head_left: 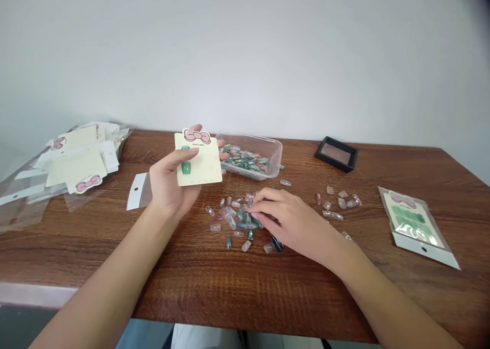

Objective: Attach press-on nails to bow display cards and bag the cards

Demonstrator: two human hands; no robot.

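Observation:
My left hand (168,183) holds a cream backing card (201,161) with a pink bow printed at its top; the thumb presses a green press-on nail (186,167) against the card. My right hand (289,219) rests palm down on the wooden table (237,288), fingertips pinched among a scatter of loose press-on nails (234,217) in green, pink and clear. What the fingertips hold is too small to make out.
A clear plastic tub (252,155) of more nails stands behind the scatter. A few pale nails (339,202) lie to the right. A black square tray (337,153) sits at the back right, a packed bag (415,225) at the right, and a stack of blank cards and sleeves (78,163) at the left.

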